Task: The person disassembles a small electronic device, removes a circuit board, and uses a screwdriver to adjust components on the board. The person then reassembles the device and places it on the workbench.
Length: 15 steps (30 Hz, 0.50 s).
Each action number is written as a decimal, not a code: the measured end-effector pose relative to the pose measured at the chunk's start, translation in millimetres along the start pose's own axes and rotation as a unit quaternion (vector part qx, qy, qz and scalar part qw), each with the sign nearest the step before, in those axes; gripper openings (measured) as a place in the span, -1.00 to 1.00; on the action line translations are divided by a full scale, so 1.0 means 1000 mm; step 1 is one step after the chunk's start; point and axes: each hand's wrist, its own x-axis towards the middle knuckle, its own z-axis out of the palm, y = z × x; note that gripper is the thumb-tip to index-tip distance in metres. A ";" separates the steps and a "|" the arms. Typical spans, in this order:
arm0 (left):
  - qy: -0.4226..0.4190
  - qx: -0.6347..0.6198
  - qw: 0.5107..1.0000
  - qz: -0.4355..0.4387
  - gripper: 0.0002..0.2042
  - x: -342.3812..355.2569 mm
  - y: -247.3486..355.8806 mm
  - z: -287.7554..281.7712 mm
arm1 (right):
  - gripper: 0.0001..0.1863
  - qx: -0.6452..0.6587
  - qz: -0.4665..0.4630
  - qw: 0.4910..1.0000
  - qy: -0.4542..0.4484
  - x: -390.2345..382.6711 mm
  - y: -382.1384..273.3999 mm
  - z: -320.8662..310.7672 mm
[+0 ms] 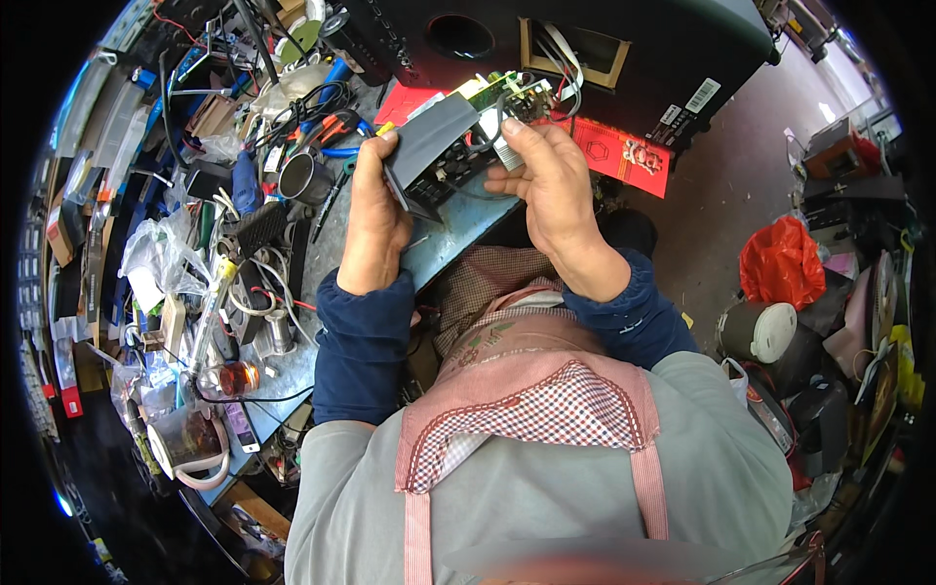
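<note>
Left hand (377, 210) grasps the dark-grey, flat-sided electronic module (434, 135) by its left end, above the pale-blue bench (441, 240); long axis slants up-right toward right hand (558, 185), nearer the silver ribbed block (507, 154), pinch unclear.

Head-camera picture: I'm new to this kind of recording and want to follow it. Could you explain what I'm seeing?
There's no machine here, just a person's bare hands. A wide fisheye camera on the head looks down, so picture-left is the person's left, and straight edges bend near the rim.

The left hand holds a dark panel-like piece. The right hand is at the exposed circuit board beside it; whether it grips anything is hard to tell. Behind stands a large black cabinet with a round hole and a rectangular opening.

The cluttered workbench on the left holds, among much else, an open can, a phone and a jug.
</note>
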 end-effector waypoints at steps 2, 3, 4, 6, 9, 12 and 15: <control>-0.002 -0.008 1.000 -0.019 -0.50 -0.002 0.002 -0.003 | -0.55 -0.031 -0.001 1.000 0.005 -0.003 -0.002 0.005; 0.001 -0.010 1.000 -0.026 -0.52 0.000 0.002 -0.008 | -0.55 -0.031 -0.005 1.000 -0.001 -0.003 -0.001 0.005; 0.002 -0.009 0.999 -0.032 -0.53 0.003 0.003 -0.012 | -0.55 -0.029 -0.011 1.000 -0.007 -0.002 0.001 0.002; -0.015 0.001 0.999 -0.028 -0.55 0.011 0.001 -0.026 | -0.55 -0.023 -0.017 0.999 -0.016 -0.002 0.001 -0.003; -0.023 0.010 1.000 -0.008 -0.57 0.011 -0.001 -0.031 | -0.55 -0.006 -0.027 0.999 -0.036 0.001 0.001 -0.009; -0.073 0.053 0.996 -0.005 -0.56 0.008 0.006 -0.037 | -0.49 0.011 -0.068 0.995 -0.068 0.006 0.001 -0.018; -0.152 0.173 0.972 0.047 -0.52 0.009 0.016 -0.032 | -0.40 0.018 -0.121 0.986 -0.110 0.015 0.002 -0.028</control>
